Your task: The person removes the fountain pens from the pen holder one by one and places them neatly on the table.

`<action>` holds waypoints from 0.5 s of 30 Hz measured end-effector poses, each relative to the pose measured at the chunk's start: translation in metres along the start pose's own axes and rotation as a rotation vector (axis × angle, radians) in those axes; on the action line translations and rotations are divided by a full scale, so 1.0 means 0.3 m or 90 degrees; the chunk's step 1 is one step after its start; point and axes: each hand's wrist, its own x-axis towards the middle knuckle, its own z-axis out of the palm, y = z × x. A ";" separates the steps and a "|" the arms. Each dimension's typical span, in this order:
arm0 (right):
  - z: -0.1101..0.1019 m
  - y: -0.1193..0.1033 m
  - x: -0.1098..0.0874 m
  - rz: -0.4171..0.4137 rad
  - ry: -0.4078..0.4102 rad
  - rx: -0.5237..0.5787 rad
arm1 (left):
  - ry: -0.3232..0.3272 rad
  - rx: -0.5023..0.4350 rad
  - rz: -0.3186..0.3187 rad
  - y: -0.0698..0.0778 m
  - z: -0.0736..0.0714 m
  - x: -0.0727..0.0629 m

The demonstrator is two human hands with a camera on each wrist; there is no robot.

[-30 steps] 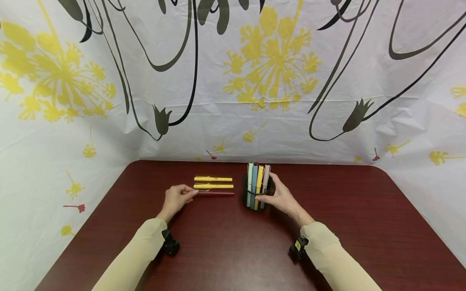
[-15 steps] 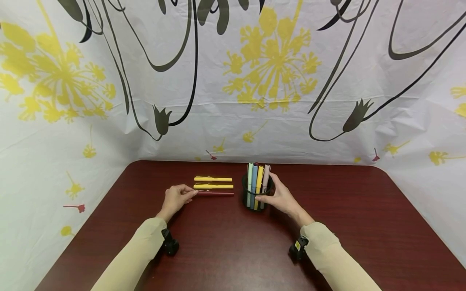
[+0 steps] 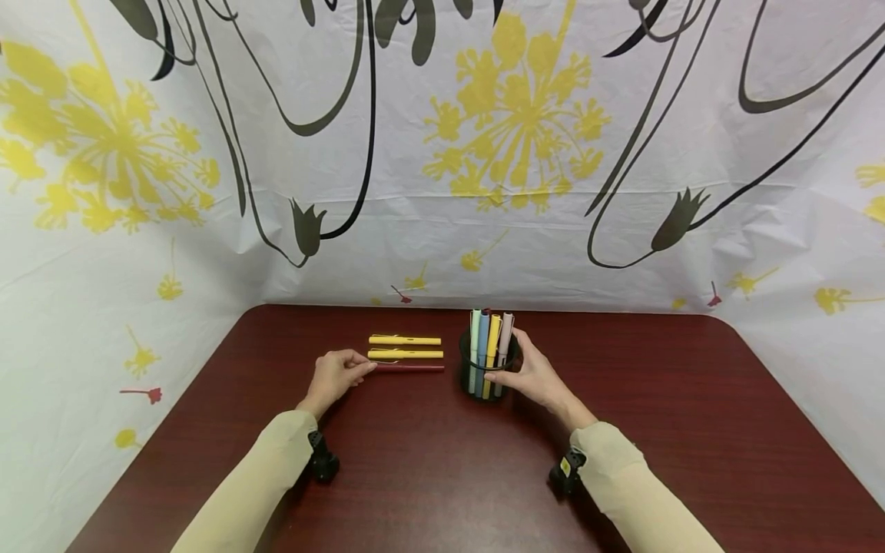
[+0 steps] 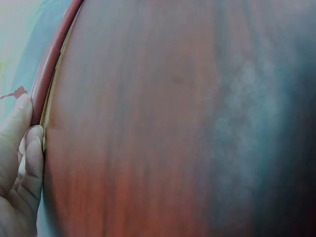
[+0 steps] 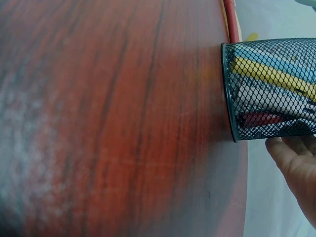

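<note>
Between thumb and fingers my left hand [image 3: 335, 378] pinches the left end of a dark red pen [image 3: 411, 369], which lies level along the table. The left wrist view also shows that pen [image 4: 48, 69], with the thumb and fingertips at its end. Just beyond it, two yellow pens [image 3: 404, 354] lie parallel to it. My right hand [image 3: 538, 380] grips the right side of a black mesh pen cup [image 3: 466, 374], thumb in front and fingers behind. Upright in the cup are several pens, among them light green, blue, yellow [image 3: 493, 342] and pale mauve ones.
The dark reddish-brown wooden table [image 3: 442, 468] has rounded far corners. A white patterned curtain [image 3: 387, 261] hangs right behind its far edge and along both sides. Each wrist carries a small black camera [image 3: 567, 470].
Almost nothing differs. My left forearm has shifted very slightly, while the pens, the cup and my right hand look the same.
</note>
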 end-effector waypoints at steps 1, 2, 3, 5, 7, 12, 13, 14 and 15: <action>0.000 -0.001 0.000 0.001 0.001 0.001 | 0.000 0.002 0.005 -0.002 0.001 0.001; 0.001 -0.003 0.000 0.002 0.002 0.001 | 0.001 0.006 0.010 -0.003 0.001 0.002; 0.001 -0.004 -0.001 0.002 0.002 0.001 | 0.002 0.011 0.017 -0.005 0.001 0.003; 0.000 -0.005 -0.001 0.003 0.003 -0.002 | 0.003 0.017 0.028 -0.006 0.003 0.004; 0.000 -0.006 0.000 0.005 0.003 -0.004 | 0.003 0.022 0.036 -0.008 0.004 0.004; 0.001 -0.005 0.001 0.013 0.001 -0.009 | 0.002 0.021 0.036 -0.006 0.005 0.003; 0.001 -0.005 0.001 0.013 0.001 -0.009 | 0.002 0.021 0.036 -0.006 0.005 0.003; 0.002 -0.005 0.000 0.014 0.001 -0.008 | 0.003 0.020 0.036 -0.006 0.005 0.003; 0.002 -0.005 0.000 0.014 0.001 -0.007 | 0.003 0.020 0.036 -0.006 0.005 0.003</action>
